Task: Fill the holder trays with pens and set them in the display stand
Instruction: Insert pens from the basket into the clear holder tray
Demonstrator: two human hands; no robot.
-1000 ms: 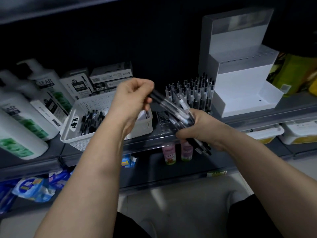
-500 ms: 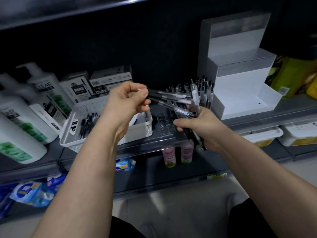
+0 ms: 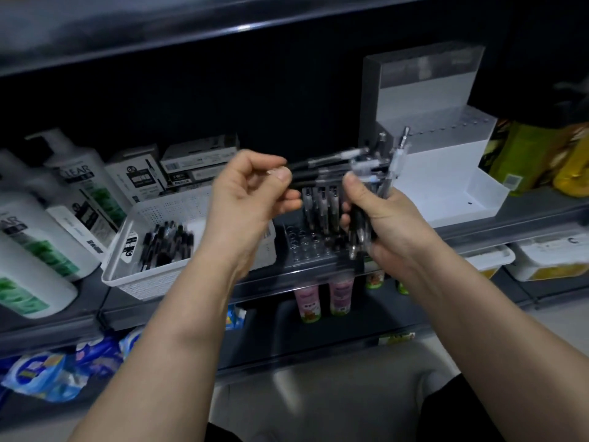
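My right hand [image 3: 387, 218] grips a bundle of pens [image 3: 376, 173], upright and fanned. My left hand [image 3: 251, 193] pinches the dark ends of two pens [image 3: 318, 169] that lie level, their clear ends reaching into the bundle. Below both hands a clear holder tray [image 3: 306, 247] sits on the shelf, with several pens [image 3: 322, 208] upright in its back rows and open holes in front. The white stepped display stand [image 3: 446, 173] is behind my right hand. A white basket [image 3: 134, 269] to the left holds loose black pens [image 3: 165, 247].
Large white shampoo bottles [image 3: 47, 224] and small boxes [image 3: 191, 167] fill the shelf's left side. Yellow-green packs [image 3: 535, 154] stand right of the stand. Small pink bottles [image 3: 322, 298] and blue packets [image 3: 54, 371] occupy the lower shelves. White tubs [image 3: 548, 256] sit at lower right.
Both hands have risen slightly. The bundle in my right hand has swung from slanted to upright, and my left hand has drawn two pens out level to the left.
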